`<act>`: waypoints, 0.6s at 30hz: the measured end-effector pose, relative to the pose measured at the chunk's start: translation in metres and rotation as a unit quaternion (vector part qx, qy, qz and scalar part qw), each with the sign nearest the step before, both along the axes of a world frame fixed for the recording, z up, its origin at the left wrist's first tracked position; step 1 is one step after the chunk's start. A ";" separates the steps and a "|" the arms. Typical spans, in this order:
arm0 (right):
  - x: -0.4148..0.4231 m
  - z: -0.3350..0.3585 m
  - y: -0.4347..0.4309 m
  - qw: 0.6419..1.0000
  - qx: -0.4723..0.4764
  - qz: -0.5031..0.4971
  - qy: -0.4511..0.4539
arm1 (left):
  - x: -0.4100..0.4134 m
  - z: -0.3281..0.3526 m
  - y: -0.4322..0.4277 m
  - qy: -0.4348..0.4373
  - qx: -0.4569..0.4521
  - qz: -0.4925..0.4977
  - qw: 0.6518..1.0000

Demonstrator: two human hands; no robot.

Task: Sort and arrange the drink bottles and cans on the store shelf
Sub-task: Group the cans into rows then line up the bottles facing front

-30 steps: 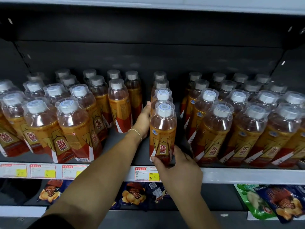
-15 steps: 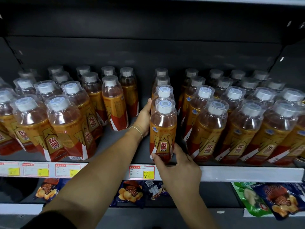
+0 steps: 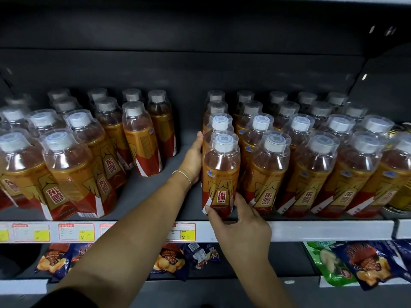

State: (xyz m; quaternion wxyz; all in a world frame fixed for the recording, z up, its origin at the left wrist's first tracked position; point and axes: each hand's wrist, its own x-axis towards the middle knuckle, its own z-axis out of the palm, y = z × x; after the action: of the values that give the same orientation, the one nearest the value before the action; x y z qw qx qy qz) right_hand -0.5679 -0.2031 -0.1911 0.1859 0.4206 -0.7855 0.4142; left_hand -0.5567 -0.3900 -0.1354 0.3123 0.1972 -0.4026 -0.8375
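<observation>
Orange-and-red drink bottles with white caps fill the shelf (image 3: 333, 230) in rows. The front bottle (image 3: 220, 174) of the middle row stands upright at the shelf edge. My right hand (image 3: 240, 225) grips its base, thumb on the front-left and fingers round the right side. My left hand (image 3: 192, 161) lies flat against the left side of that row, touching the bottle behind the front one; its lower fingers are hidden. A left group of bottles (image 3: 73, 174) leans slightly. The right group of bottles (image 3: 311, 174) stands packed close beside the held bottle.
A bare strip of shelf (image 3: 184, 121) separates the left group from the middle row. A gold can (image 3: 400, 196) stands at the far right. Price tags (image 3: 75, 232) line the shelf front. Snack bags (image 3: 169, 261) lie on the shelf below.
Both hands stay where they were, on the same row. The view has drifted a little, so the bottles sit slightly differently in frame.
</observation>
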 end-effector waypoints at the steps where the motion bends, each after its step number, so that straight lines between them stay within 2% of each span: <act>1: 0.000 0.000 0.000 1.000 0.001 0.001 0.000 | 0.000 0.001 0.001 -0.001 0.002 -0.002 1.000; 14: -0.004 -0.001 0.003 1.000 0.017 -0.001 -0.013 | -0.008 -0.011 -0.012 -0.023 -0.027 0.011 0.999; 18: -0.004 -0.002 0.005 1.000 0.023 -0.010 0.003 | -0.006 -0.009 -0.010 -0.077 -0.061 0.060 0.993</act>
State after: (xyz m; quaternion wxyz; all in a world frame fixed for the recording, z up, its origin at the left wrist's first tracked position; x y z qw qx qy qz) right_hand -0.5722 -0.1984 -0.1927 0.1829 0.4181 -0.7986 0.3925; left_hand -0.5627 -0.4002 -0.1444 0.3413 0.2656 -0.4635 -0.7734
